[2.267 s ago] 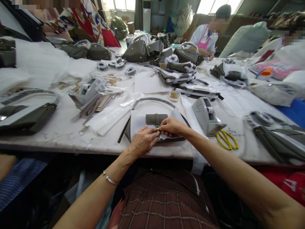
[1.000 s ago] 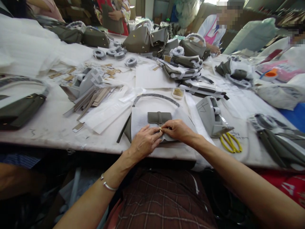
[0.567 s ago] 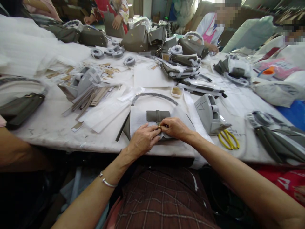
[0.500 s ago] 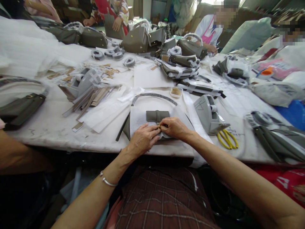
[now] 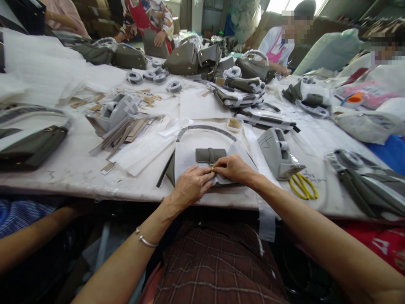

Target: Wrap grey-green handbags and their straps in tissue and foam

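A grey-green handbag (image 5: 180,162) lies at the table's near edge, its front covered with white tissue paper (image 5: 186,153) and its handle (image 5: 205,127) wrapped. A grey flap strap (image 5: 209,155) shows above the tissue, with a small gold clasp (image 5: 212,169) at its lower end. My left hand (image 5: 193,182) rests on the bag's front, fingers stretched out and their tips beside the clasp. From the other side my right hand (image 5: 232,168) pinches the clasp between thumb and forefinger. The fingertips partly hide the clasp.
Right of the bag stand a grey tape dispenser (image 5: 274,154) and yellow-handled scissors (image 5: 303,186). Behind it are a small plastic box (image 5: 234,124) and stacked wrapped bags (image 5: 240,90). Cardboard strips (image 5: 126,133) and another handbag (image 5: 34,139) lie left. Co-workers' arms are around the table.
The view has shifted slightly. Both my hands stay at the clasp with little visible movement. At the left, a neighbour's arm has moved lower, below the table edge.
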`<action>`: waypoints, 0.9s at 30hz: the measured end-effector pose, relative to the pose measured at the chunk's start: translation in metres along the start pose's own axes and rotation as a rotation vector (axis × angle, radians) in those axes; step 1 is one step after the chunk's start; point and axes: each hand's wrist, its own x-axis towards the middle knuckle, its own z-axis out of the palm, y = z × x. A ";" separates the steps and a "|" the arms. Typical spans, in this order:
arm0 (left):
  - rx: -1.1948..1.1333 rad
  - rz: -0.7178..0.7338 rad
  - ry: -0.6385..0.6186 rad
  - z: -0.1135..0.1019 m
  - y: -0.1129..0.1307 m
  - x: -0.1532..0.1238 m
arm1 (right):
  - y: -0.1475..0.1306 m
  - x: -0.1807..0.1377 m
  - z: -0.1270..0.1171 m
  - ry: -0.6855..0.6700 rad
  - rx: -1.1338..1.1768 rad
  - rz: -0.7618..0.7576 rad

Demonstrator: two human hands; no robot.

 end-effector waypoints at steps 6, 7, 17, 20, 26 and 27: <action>0.014 0.010 0.000 0.001 0.000 -0.002 | 0.001 0.014 -0.001 -0.152 0.279 0.241; 0.013 0.011 0.000 0.001 0.000 -0.002 | 0.000 0.016 -0.001 -0.168 0.306 0.260; 0.012 -0.001 -0.017 0.002 0.001 -0.002 | -0.001 0.021 -0.006 -0.268 0.299 0.206; 0.011 -0.008 -0.018 0.001 0.002 -0.002 | 0.000 0.024 -0.006 -0.290 0.252 0.179; -0.007 -0.020 -0.021 0.000 0.003 -0.002 | 0.007 0.025 -0.009 -0.312 0.350 0.232; -0.009 -0.020 -0.022 0.000 0.003 -0.002 | 0.009 0.025 -0.010 -0.331 0.386 0.240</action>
